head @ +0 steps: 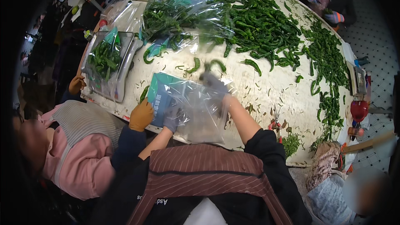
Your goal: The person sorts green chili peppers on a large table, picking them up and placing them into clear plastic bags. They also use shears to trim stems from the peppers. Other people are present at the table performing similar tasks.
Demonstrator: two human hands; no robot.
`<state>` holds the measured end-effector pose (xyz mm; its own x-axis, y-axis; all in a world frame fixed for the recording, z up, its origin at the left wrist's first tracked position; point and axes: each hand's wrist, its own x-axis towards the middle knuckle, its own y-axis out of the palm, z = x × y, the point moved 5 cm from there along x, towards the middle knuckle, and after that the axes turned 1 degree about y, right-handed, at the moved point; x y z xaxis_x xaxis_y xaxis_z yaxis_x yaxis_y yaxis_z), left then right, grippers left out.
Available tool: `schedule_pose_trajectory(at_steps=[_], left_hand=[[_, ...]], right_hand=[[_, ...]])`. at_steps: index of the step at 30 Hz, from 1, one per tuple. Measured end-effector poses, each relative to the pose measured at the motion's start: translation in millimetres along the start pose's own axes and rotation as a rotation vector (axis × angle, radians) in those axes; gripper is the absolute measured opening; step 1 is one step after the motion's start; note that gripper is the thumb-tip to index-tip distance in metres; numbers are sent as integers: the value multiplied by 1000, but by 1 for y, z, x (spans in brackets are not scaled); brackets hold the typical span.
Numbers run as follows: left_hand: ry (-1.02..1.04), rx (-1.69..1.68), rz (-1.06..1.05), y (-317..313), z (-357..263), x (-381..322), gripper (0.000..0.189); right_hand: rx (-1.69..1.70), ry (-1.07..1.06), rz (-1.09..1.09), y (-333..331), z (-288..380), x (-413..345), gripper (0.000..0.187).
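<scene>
A clear plastic bag (200,112) with a printed blue and teal band lies in front of me at the table's near edge. My left hand (172,117), in a grey glove, grips the bag at its printed side; plastic partly covers the fingers. Beyond the bag's upper right part is my right hand (215,82), also gloved in grey and blurred by motion. Its fingertips are close to a curved green pepper (219,65), and whether they hold anything is unclear. Another green pepper (195,65) rests just to the left of it.
A large pile of green peppers (259,25) covers the table's far side. Filled bags (168,18) lie at far left; a bagged batch (104,57) sits on a scale tray (125,75). Red-handled scissors (275,125) lie right. A co-worker's tan glove (141,115) is beside my left hand.
</scene>
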<state>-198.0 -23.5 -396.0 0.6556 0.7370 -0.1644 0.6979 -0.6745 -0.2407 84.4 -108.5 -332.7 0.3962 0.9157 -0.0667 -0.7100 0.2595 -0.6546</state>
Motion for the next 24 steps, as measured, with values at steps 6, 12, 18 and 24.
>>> schedule_pose_trajectory(at_steps=[6, 12, 18, 24], left_hand=[[265, 464, -34, 17, -60, -7, 15], [-99, 451, 11, 50, -106, -13, 24], [-197, 664, 149, 51, -118, 1, 34], [-161, 613, 122, 51, -139, -5, 25]], right_hand=[[-83, 105, -325, -106, 37, 14, 43], [209, -34, 42, -35, 90, 52, 48], [-158, 48, -3, -37, 35, 65, 55], [-43, 58, -254, -134, -27, 43, 48]])
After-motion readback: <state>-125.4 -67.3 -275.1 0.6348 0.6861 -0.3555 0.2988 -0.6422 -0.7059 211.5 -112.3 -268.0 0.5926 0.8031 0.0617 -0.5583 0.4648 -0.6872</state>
